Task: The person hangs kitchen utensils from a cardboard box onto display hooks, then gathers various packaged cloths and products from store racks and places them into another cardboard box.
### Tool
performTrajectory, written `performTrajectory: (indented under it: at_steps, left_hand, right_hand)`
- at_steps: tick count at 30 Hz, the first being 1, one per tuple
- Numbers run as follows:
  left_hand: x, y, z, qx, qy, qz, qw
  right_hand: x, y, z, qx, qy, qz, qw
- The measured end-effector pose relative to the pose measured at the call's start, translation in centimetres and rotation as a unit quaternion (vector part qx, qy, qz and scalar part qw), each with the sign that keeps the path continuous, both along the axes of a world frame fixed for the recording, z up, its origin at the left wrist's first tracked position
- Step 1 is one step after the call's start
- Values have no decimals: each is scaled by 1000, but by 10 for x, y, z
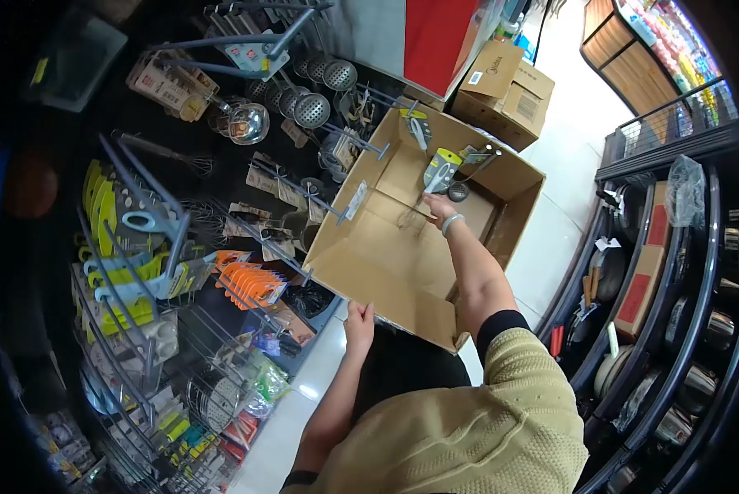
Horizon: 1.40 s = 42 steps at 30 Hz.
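Closest to the camera is the tan knitted top with short sleeves (509, 395) of the person, and past it one sees black trousers (402, 370). Before the body stands a large open brown cardboard box (369, 263), tilted in the view. The left hand (359, 329) is closed, with the thumb and curled fingers gripping the near edge of this box. The right hand (442, 208), with a pale band (452, 221) at the wrist, reaches inside the box, where its fingers are at a thin metal wire whisk (409, 219); whether they are closed around its handle, I cannot tell. The whisk is inside the box, over the bottom. Just beyond the right hand lies a grey-handled utensil on a lime-green card (440, 170), and beside it is a dark, round-headed utensil (458, 192) (its exact kind is not clear to me). Another carded utensil with a grey handle (417, 130) leans in the far corner. To the left of the box hang round perforated metal skimmers (312, 109) and a row of orange plastic pieces (253, 284). Behind the box, a closed-looking brown carton (501, 95) stands on the floor.
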<state>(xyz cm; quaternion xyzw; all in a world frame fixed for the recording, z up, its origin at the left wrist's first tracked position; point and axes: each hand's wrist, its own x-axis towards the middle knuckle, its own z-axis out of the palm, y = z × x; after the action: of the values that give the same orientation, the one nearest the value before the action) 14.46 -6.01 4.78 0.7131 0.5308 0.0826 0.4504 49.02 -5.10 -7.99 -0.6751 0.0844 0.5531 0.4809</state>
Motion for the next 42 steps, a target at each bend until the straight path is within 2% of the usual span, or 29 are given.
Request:
performTrajectory:
  at_steps: [3,5,6,7,9,10,12,14,17,18,21,24,27,28,30,34,37,40,42]
  left_hand:
    - [-6,0,-11,-49,3,14,999]
    - [-4,-2,0,-76,-7,12,997]
    - [-3,-2,4,-117,-28,29,992]
    - [-5,-3,7,-158,-49,47,985]
    - [-7,-3,10,-171,-54,50,983]
    - [-7,-4,12,-180,-59,47,981]
    - [-5,-4,13,-180,-52,47,981]
    - [-5,-2,11,-180,-51,45,981]
    - [-8,-4,11,-184,-51,39,981]
    - [-9,-4,13,-182,-50,35,981]
    - [-17,-5,14,-182,-45,32,982]
    - [-24,-9,15,-185,-36,28,982]
    - [-31,-11,14,-167,-41,-6,985]
    - [-33,-11,14,-157,-46,-21,986]
    - [-28,-11,30,-125,-47,-34,990]
    - [-13,-1,63,-54,-130,-16,990]
    - [16,19,133,-4,-179,59,982]
    - [33,38,177,133,-334,95,928]
    - [32,48,192,145,-388,104,904]
  right_hand:
    - [-4,17,-38,-6,26,-18,999]
    - [-2,31,-58,-21,54,-53,997]
    - [-6,39,-63,-26,43,-170,984]
    - [-9,42,-67,5,33,-168,985]
    - [-11,37,-74,61,11,-168,984]
    - [-16,39,-79,50,-45,-161,985]
    - [-24,35,-68,60,-82,-150,983]
    - [-31,30,-82,100,-134,-170,971]
    - [-26,21,-115,96,-139,-196,966]
    - [-34,26,-91,76,-117,-239,961]
    - [-41,26,-74,60,-267,-185,944]
    - [-46,21,-58,116,-229,-217,942]
    - [-62,12,-1,212,-115,-319,917]
    - [-66,1,17,207,-114,-281,930]
    - [-83,-15,50,285,-114,-322,896]
    - [-115,-38,140,356,-139,-239,892]
    - [-141,-45,185,394,-155,-144,894]
    - [-168,-41,213,416,-158,-35,895]
    - [-185,-36,232,428,-155,26,890]
